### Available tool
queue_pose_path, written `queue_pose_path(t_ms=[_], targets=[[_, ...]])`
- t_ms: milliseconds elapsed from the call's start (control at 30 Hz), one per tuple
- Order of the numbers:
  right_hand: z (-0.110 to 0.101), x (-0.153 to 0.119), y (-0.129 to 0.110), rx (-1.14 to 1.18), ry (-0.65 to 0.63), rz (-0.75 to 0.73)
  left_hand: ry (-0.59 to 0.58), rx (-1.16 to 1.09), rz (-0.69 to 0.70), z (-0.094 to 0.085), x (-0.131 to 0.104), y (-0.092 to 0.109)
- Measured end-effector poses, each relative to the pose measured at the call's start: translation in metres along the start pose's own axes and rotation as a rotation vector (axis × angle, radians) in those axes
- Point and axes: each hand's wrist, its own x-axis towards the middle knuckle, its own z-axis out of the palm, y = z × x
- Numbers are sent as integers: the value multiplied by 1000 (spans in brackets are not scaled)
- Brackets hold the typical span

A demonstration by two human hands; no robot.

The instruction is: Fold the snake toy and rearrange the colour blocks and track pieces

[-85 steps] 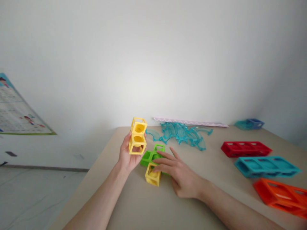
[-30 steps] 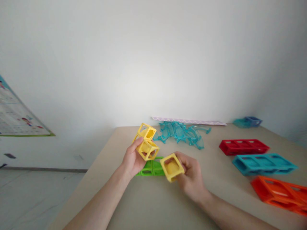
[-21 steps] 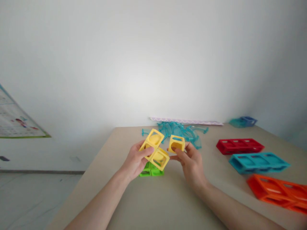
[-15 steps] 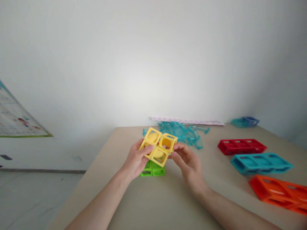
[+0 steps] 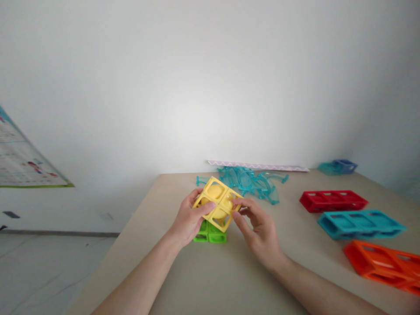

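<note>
A yellow open-sided block assembly [image 5: 217, 202], made of joined cubes in a two-by-two face, is held up tilted above the table. My left hand [image 5: 192, 216] is closed around its left side, the thumb lying across the front. At the right side my right hand [image 5: 259, 229] pinches the assembly's right-hand cube between thumb and fingers. Rounded forms show inside the openings. Below and partly behind it, a green block assembly [image 5: 216, 236] of the same kind stands on the table, its upper part hidden by the yellow one.
To the right lie a red block row [image 5: 333, 201], a teal block row [image 5: 361, 224] and an orange block row [image 5: 383, 262]. A pile of translucent teal track pieces [image 5: 247, 181] is behind my hands. By the wall are a patterned strip [image 5: 259, 166] and a blue block [image 5: 346, 166].
The yellow cube at the upper right, which stood askew from the others, now sits flush with them. My right fingers stay on it, and the view has shifted slightly.
</note>
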Motion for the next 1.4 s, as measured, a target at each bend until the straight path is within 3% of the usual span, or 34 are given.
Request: queue_pose_path(t_ms=[133,300,400,533,767,1067,1400], targets=[[3,0,0,10,71,0,-4,-57,-21,-1,-1,3],[7,-1,3,181,-67,207,-120,-35,-74,-1,-4,7],[7,-2,4,328,-71,287,-195,-21,-105,0,-5,9],[4,0,3,325,-30,290,-154,-7,-98,1,-5,7],[5,0,-2,345,-61,303,-104,171,-79,0,-7,1],[7,-2,-1,303,-110,282,-86,226,4,0,-9,1],[3,-4,-3,270,-143,246,-124,112,-112,3,-10,5]])
